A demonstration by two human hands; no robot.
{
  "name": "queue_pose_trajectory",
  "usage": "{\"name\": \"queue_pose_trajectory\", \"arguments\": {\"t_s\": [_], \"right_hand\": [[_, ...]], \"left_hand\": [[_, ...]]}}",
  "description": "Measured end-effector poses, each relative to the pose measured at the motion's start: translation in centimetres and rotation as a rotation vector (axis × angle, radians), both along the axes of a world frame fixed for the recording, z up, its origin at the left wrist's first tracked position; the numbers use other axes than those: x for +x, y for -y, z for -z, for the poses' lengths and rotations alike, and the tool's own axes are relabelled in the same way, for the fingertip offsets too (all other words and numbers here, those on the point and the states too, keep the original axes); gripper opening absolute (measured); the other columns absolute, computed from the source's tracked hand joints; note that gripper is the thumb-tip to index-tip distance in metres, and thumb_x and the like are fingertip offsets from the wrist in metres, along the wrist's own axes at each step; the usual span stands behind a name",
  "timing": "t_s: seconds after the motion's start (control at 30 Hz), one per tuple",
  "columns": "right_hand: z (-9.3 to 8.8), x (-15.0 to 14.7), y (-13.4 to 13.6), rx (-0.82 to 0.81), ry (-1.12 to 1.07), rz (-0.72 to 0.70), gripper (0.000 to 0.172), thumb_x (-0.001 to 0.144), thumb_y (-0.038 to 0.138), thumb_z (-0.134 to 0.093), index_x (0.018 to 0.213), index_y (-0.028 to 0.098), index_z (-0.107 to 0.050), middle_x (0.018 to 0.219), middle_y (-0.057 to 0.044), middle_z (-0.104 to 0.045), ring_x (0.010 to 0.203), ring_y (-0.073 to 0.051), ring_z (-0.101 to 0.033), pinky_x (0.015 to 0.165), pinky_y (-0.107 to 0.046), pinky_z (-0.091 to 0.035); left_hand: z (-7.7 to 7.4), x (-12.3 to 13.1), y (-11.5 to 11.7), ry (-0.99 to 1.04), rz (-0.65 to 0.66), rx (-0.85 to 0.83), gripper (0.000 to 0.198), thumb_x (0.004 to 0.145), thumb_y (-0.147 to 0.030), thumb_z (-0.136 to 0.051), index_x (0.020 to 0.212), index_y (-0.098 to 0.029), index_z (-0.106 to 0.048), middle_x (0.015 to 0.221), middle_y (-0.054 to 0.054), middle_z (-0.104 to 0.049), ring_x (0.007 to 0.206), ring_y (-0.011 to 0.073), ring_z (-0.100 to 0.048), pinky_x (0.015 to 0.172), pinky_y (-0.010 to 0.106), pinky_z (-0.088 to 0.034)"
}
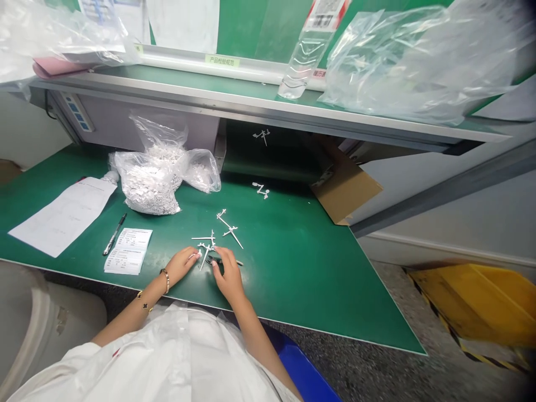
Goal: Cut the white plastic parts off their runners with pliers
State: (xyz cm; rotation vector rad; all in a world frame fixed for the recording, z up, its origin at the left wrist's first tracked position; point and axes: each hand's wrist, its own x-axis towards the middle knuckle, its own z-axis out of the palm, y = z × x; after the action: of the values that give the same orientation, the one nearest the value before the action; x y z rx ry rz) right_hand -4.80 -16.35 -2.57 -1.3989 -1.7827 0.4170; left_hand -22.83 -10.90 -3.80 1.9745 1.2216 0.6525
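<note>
Near the table's front edge, my left hand (183, 264) is closed, thumb and fingertips pinching the end of a small white plastic sprue (205, 257). My right hand (228, 274) is curled close beside it, its index fingertip at the sprue's other side. A dark slim tool (211, 260) shows between thumb and fingers of my right hand, and a thin end comes out beyond them; its kind is hard to make out. Just beyond my hands lie another branched white sprue (205, 238) and a longer one (230, 229).
Clear bags of small white pieces (151, 187) stand at the back left. A pen (114, 234), printed slips (129, 251) and a paper sheet (62, 215) lie left. Another sprue (261, 190) lies farther back. A cardboard box (347, 184) stands right, under a shelf (188, 100) bearing a bottle (304, 61).
</note>
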Motion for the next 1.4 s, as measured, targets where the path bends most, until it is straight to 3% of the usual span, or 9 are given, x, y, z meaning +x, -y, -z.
{"name": "queue_pose_trajectory", "arguments": {"t_s": [0.23, 0.4, 0.53, 0.73, 0.97, 1.07, 1.17, 1.27, 1.4], "right_hand": [[-1.2, -2.1, -1.6, -0.006, -0.266, -0.122, 0.023, 0.087, 0.02, -0.045, 0.097, 0.022, -0.065, 0.095, -0.006, -0.06, 0.092, -0.016, -0.057, 0.084, -0.031, -0.047], [-1.7, -1.9, -2.6, -0.063, -0.362, -0.168, 0.022, 0.083, 0.02, -0.051, 0.1, 0.024, -0.065, 0.1, -0.005, -0.061, 0.094, -0.016, -0.057, 0.084, -0.032, -0.047], [-2.0, -2.1, -3.5, -0.092, -0.44, -0.101, 0.018, 0.083, 0.022, -0.052, 0.093, 0.024, -0.067, 0.095, -0.005, -0.064, 0.09, -0.017, -0.059, 0.079, -0.032, -0.048], [-1.7, -2.3, -5.1, -0.104, -0.484, -0.064, 0.016, 0.081, 0.023, -0.054, 0.089, 0.023, -0.067, 0.092, -0.005, -0.064, 0.087, -0.016, -0.059, 0.076, -0.031, -0.049], [-1.3, -1.8, -6.8, -0.178, -0.608, 0.02, 0.014, 0.078, 0.029, -0.057, 0.084, 0.021, -0.067, 0.09, -0.005, -0.065, 0.086, -0.017, -0.06, 0.078, -0.032, -0.049], [-0.9, -1.7, -7.3, -0.357, -0.864, 0.023, 0.018, 0.076, 0.034, -0.06, 0.088, 0.021, -0.065, 0.087, -0.005, -0.065, 0.078, -0.016, -0.061, 0.074, -0.031, -0.05], [-0.6, -1.9, -7.7, -0.471, -1.086, -0.011, 0.022, 0.074, 0.036, -0.061, 0.09, 0.021, -0.063, 0.082, -0.003, -0.065, 0.067, -0.013, -0.058, 0.066, -0.029, -0.051], [-0.7, -2.3, -8.0, -0.516, -1.208, -0.04, 0.022, 0.072, 0.035, -0.065, 0.089, 0.02, -0.062, 0.082, -0.004, -0.065, 0.068, -0.013, -0.059, 0.067, -0.028, -0.052], [-1.1, -2.8, -8.5, -0.528, -1.255, -0.056, 0.021, 0.072, 0.033, -0.066, 0.088, 0.02, -0.061, 0.086, -0.004, -0.064, 0.077, -0.013, -0.06, 0.075, -0.029, -0.051]], "left_hand": [[-0.8, 1.5, 0.2, 0.176, 0.042, -0.049, 0.022, 0.084, -0.034, -0.044, 0.071, -0.019, -0.053, 0.067, 0.001, -0.052, 0.067, 0.0152, -0.05, 0.066, 0.027, -0.042], [-1.8, 1.7, 0.0, 0.393, -0.027, -0.294, 0.031, 0.083, -0.047, -0.044, 0.076, -0.018, -0.049, 0.054, -0.005, -0.041, 0.046, 0.0085, -0.038, 0.044, 0.02, -0.032], [-2.8, 2.3, -0.4, 0.552, -0.099, -0.499, 0.041, 0.075, -0.058, -0.051, 0.08, -0.018, -0.047, 0.054, -0.007, -0.039, 0.042, 0.0052, -0.033, 0.037, 0.016, -0.023], [-3.0, 2.8, -1.6, 0.653, -0.167, -0.555, 0.043, 0.072, -0.059, -0.056, 0.077, -0.018, -0.047, 0.056, -0.007, -0.041, 0.041, 0.0036, -0.035, 0.034, 0.012, -0.02], [-2.6, 2.9, -3.5, 1.051, -0.279, -0.749, 0.026, 0.08, -0.04, -0.058, 0.08, -0.015, -0.052, 0.059, -0.005, -0.044, 0.041, 0.0026, -0.038, 0.03, 0.011, -0.019], [-2.7, 2.7, -4.4, 1.332, -0.381, -0.971, 0.016, 0.087, -0.025, -0.048, 0.079, -0.013, -0.055, 0.061, -0.002, -0.05, 0.047, 0.0035, -0.048, 0.037, 0.011, -0.034], [-2.8, 2.5, -4.8, 1.47, -0.46, -1.046, 0.021, 0.09, -0.018, -0.04, 0.081, -0.014, -0.058, 0.07, 0.002, -0.061, 0.068, 0.0077, -0.061, 0.066, 0.02, -0.052], [-2.7, 2.6, -4.9, 1.52, -0.492, -1.077, 0.021, 0.09, -0.017, -0.04, 0.086, -0.015, -0.06, 0.085, 0.005, -0.066, 0.089, 0.0113, -0.064, 0.083, 0.027, -0.052], [-2.5, 2.9, -5.0, 1.545, -0.501, -1.098, 0.021, 0.09, -0.016, -0.041, 0.092, -0.015, -0.061, 0.101, 0.007, -0.065, 0.098, 0.0124, -0.062, 0.085, 0.026, -0.051]]}}
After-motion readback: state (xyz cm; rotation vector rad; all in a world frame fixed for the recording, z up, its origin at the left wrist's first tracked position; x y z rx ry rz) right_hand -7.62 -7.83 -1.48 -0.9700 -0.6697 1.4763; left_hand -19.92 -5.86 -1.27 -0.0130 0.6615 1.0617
